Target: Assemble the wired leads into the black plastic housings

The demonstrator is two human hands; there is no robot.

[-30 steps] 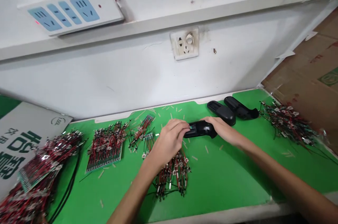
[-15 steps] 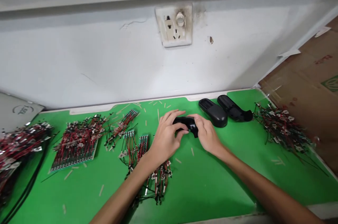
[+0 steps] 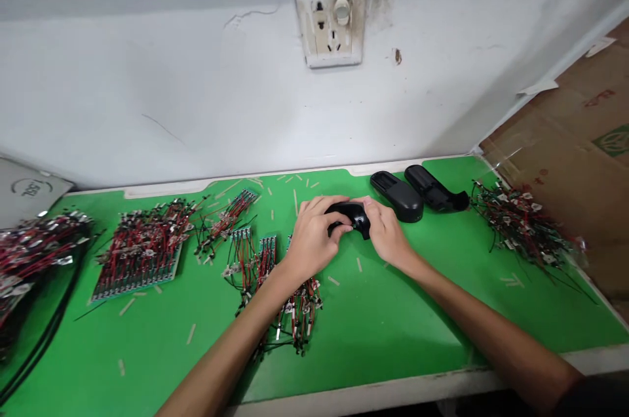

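A black curved plastic shell (image 3: 350,210) is held between both hands above the green mat. My left hand (image 3: 317,230) grips its left end, thumb and index finger pinching close to its lower edge; a small greenish bit shows at the fingertips, too small to name. My right hand (image 3: 384,228) is wrapped round the right end of the same shell. Behind the right hand lie two more black pieces: a rounded plastic casing (image 3: 397,196) and an open shell with a curved end (image 3: 435,189). Circuit boards with red and black wires (image 3: 268,259) lie beside and partly behind my left forearm.
More wired boards form a stack (image 3: 140,250) at the left, a heap (image 3: 39,253) at the far left and a tangle (image 3: 528,220) at the right. Short pale strips are scattered over the green mat (image 3: 393,338). A wall socket (image 3: 331,23) and a cardboard box (image 3: 574,135) border the table.
The camera view has tilted down slightly, so the scene sits higher in the picture. Both hands keep the same hold on the black shell.
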